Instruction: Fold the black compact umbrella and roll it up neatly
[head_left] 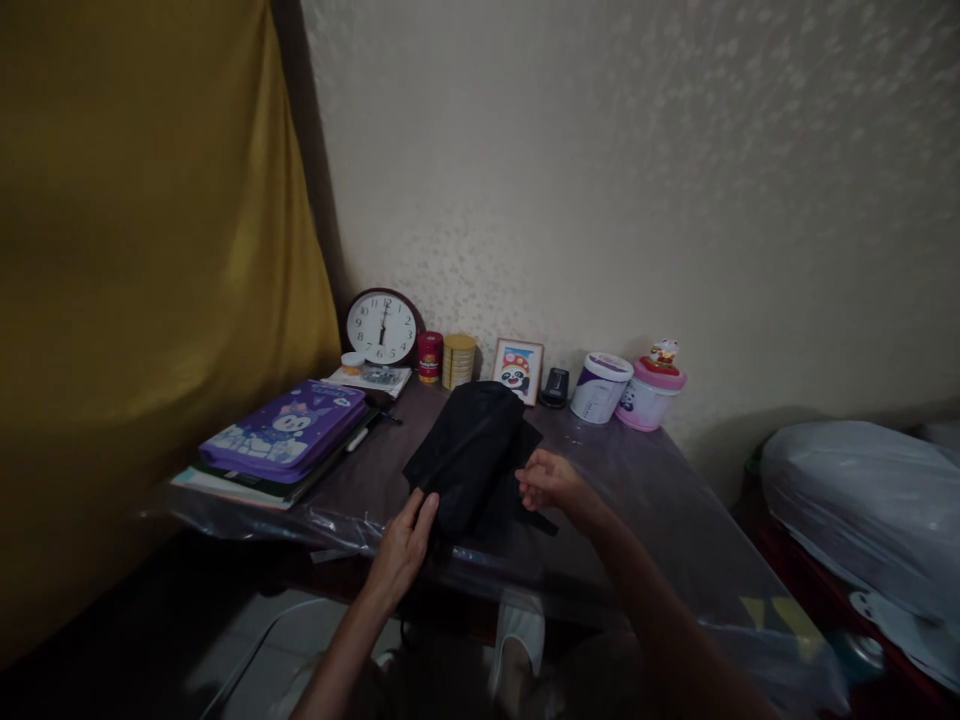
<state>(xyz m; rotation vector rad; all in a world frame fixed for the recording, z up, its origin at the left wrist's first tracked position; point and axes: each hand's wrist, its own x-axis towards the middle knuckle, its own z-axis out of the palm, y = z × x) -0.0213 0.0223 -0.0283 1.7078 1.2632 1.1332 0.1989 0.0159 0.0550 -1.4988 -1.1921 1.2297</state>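
A bundle of folded black fabric lies on the table near its front edge, its loose pointed flaps spreading out on the right. Its exact kind is hard to make out in the dim light. My left hand grips the near left edge of the fabric, thumb on top and fingers partly hidden. At the bundle's right side, my right hand has its fingers curled together in a pinch just over the loose flaps. Whatever is between those fingertips is too small and dark to tell.
A purple case lies on books at the left. Along the wall stand a clock, a red tin, a yellow container, a panda picture, a black stapler-like object and two tubs. Plastic sheeting covers the table.
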